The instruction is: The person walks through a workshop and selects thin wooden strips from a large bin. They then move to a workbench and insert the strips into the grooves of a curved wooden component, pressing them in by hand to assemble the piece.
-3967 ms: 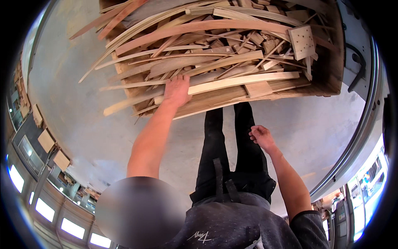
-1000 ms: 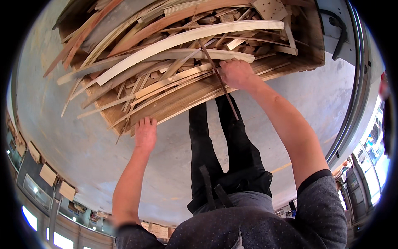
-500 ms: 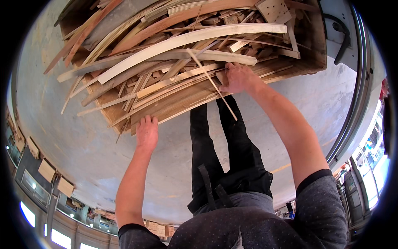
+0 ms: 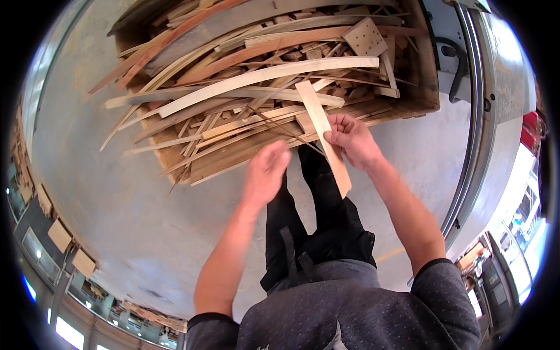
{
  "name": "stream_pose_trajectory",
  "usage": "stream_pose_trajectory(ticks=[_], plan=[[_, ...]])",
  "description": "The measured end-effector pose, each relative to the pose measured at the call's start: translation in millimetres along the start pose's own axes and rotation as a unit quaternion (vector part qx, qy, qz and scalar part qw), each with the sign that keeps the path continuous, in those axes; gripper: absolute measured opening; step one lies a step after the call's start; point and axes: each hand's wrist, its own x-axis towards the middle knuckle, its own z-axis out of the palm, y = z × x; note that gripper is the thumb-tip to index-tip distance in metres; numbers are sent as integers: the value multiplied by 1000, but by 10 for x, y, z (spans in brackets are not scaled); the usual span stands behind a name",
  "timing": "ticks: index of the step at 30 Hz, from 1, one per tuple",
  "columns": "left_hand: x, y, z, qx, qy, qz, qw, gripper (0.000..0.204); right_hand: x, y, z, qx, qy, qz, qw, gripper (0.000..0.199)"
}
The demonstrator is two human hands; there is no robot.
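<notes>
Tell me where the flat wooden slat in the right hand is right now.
In the head view the flat wooden slat sits right of centre, gripped by the right hand, slanting from the scrap-wood pile toward the person's legs; the left hand is just beside it.

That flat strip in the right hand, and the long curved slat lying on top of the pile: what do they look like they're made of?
The strip in the right hand looks like pale, unfinished wood: matte surface, square-cut ends, no paint showing. It could be solid wood or thin plywood; the edge is too small to tell. The curved slat looks like the same light, bare wood, smoothly bent, possibly laminated.
</notes>
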Motion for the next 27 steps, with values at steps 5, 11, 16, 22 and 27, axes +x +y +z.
stream_pose_trajectory(ticks=[5,11,16,22,27], plan=[[7,338,456,-57,73,0,996,27,-607,-189,396,-40,-58,37,997,15],[-328,587,240,-323,178,55,928,13,-1187,-381,597,-159,-192,98,963,21],[-822,484,8,-347,144,33,926,15,-1459,-224,949,-191,-195,80,959,25],[-1694,-146,-438,-412,157,11,898,19,-1767,347,1591,-277,-233,108,926,26],[-2385,-897,-1274,-474,227,36,850,19,-2016,845,2526,-382,-250,122,881,26]])
